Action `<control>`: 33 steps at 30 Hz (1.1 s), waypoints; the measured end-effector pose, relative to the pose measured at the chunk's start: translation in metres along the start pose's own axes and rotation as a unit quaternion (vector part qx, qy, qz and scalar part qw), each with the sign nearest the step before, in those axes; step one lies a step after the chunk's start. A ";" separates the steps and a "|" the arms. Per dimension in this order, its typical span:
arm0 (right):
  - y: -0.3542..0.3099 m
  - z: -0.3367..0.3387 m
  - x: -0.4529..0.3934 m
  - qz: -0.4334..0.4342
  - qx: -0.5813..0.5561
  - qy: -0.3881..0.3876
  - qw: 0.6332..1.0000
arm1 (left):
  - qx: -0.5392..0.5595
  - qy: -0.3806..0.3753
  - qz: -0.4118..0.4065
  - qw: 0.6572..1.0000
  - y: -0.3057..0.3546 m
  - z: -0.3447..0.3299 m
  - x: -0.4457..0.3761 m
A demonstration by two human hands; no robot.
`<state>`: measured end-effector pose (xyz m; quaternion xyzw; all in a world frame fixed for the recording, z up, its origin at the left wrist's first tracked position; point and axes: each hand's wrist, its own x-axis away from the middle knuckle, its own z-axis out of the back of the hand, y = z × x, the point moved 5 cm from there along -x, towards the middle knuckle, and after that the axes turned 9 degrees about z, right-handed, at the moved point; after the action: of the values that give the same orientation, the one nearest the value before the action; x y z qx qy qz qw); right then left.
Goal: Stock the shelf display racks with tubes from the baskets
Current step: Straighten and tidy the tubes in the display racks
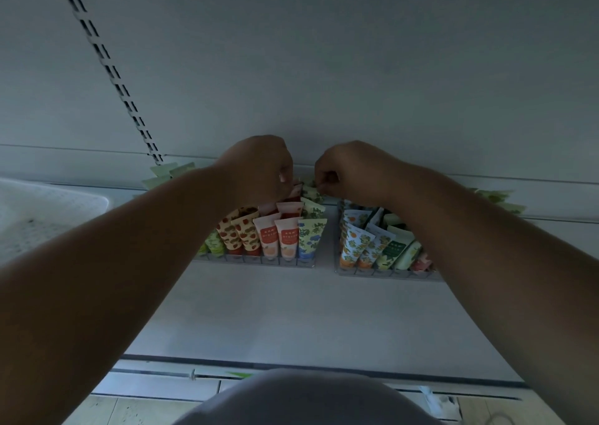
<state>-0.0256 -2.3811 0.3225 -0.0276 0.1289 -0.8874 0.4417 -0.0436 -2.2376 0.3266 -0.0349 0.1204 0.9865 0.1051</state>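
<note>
- While both arms reach to the back of the shelf, the left hand (259, 168) is curled with its fingertips down among the rear red-and-white tubes (289, 209); whether it actually pinches one is hidden by the knuckles.
- Just beside it, not touching, the right hand (348, 173) is also curled, fingertips at the top edge of a green leaf-print tube (311, 194); a pinch looks likely, but I cannot tell for certain.
- Both hands work over the left rack (256, 260), where strawberry tubes (241, 230), peach tubes (279, 238) and a blue-flower tube (310, 235) stand tilted in front rows.
- Close by, the right rack (385, 273) holds orange-print tubes (355, 241), partly under the right forearm.
- A white basket (48, 210) sits at the left on the shelf.
- Risk, as I judge it: tubes are packed tight and leaning, so forcing one in could tip neighbours forward.
- That forearm could also brush the right rack's tubes out of their slots.
</note>
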 end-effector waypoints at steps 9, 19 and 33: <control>-0.010 0.001 -0.002 0.007 0.034 0.008 0.999 | 0.022 0.004 0.002 1.000 -0.005 0.000 0.002; -0.017 -0.002 0.012 -0.012 -0.013 -0.023 1.000 | -0.008 -0.042 -0.044 0.998 -0.010 0.010 0.015; -0.020 -0.003 0.014 -0.031 -0.009 0.000 0.999 | 0.023 -0.002 -0.090 0.996 -0.008 0.006 0.018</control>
<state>-0.0504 -2.3803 0.3236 -0.0356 0.1355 -0.8994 0.4141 -0.0602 -2.2254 0.3286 -0.0413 0.1387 0.9702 0.1942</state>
